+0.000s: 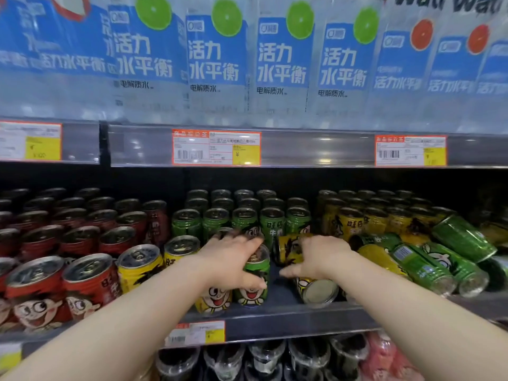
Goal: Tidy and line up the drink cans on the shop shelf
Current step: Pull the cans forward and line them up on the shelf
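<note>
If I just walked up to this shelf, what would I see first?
Two hands in the middle: the left hand grips an upright green can at the shelf's front, and the right hand reaches over a tipped yellow can beside it. On the right, a heap of fallen cans, green and yellow, lies every which way. Above, big blue-labelled bottles fill the top shelf.
</note>
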### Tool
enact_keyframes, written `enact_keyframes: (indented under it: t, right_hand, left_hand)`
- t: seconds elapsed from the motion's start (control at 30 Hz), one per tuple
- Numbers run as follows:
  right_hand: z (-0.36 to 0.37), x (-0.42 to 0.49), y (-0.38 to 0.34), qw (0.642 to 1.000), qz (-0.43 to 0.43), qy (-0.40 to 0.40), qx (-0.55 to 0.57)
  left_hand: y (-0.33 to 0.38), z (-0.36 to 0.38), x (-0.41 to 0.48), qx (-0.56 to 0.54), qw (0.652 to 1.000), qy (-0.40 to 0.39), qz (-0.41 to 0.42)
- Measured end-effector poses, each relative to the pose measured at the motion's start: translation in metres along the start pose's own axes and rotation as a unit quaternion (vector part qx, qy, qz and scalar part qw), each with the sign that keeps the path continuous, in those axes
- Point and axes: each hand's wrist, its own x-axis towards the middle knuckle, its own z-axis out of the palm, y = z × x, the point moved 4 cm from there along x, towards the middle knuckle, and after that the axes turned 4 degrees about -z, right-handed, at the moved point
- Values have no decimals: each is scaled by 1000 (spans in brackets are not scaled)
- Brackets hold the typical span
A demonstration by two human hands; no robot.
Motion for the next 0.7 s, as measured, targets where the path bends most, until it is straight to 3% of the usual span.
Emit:
enact_keyframes:
  t: [0.2, 0.3, 0.37, 0.47, 0.6, 0.7]
  right_hand:
    - [11, -4, -2, 992, 22, 57, 107]
    - [9, -10, 10, 945, 28, 113, 305]
    - [10, -15, 12, 913, 8, 149, 380]
    - [18, -19, 10, 916, -25, 153, 370]
    - [31, -19, 9, 882, -44, 110, 456]
    - [34, -15, 11, 892, -72, 83, 439]
  left_hand:
    - [-1, -1, 0, -4, 1000, 9, 14]
    - [-1, 0, 1, -5, 1000, 15, 15]
    - [-1, 0, 2, -6, 1000, 16, 16]
    - [-1, 2, 2, -5, 1000, 21, 18]
    - [-2, 1, 1, -1, 999, 29, 15]
    - [-1, 0, 0, 2, 1000, 23, 14]
